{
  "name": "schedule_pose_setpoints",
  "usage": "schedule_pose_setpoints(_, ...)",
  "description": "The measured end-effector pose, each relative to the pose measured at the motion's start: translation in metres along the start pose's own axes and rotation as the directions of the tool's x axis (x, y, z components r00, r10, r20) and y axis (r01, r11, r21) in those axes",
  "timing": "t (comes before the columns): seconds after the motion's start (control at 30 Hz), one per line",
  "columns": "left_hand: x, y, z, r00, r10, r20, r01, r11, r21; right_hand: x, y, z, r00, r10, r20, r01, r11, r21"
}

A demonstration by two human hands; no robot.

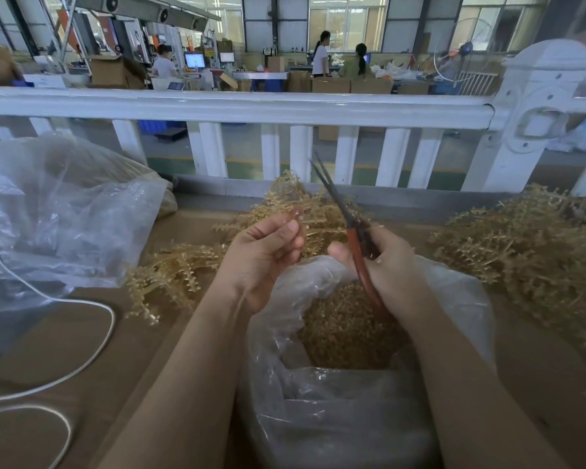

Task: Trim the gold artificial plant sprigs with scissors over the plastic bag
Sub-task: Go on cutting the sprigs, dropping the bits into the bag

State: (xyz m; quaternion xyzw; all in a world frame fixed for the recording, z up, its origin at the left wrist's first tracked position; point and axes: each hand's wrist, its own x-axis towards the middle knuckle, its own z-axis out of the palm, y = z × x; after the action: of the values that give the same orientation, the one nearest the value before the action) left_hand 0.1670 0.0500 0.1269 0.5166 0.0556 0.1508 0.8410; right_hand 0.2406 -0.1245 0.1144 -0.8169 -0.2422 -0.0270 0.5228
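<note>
My left hand pinches the stem of a gold sprig between thumb and fingers, and the sprig fans up and away behind the hand. My right hand grips red-handled scissors, whose blades are slightly parted and point up and to the left beside the sprig. Both hands hover over the open clear plastic bag, which holds a heap of gold trimmings.
Loose gold sprigs lie in a pile at left centre and in a bigger heap at right on the brown table. A crumpled clear bag and a white cord lie at left. A white railing runs behind.
</note>
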Motion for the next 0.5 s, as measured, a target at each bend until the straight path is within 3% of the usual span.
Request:
schedule_pose_setpoints(0.3,0.0001,-0.0017,0.0037,0.983,0.175,-0.053,-0.173,0.984,0.028,-0.0032,0.0047,0.002,0.994,-0.028,0.106,0.053,0.97,-0.239)
schedule_pose_setpoints(0.5,-0.0003,-0.0071,0.0085,0.964,0.263,-0.049,-0.256,0.96,0.114,-0.0023,0.0064,0.0038,0.993,-0.069,0.096,0.097,0.942,-0.321)
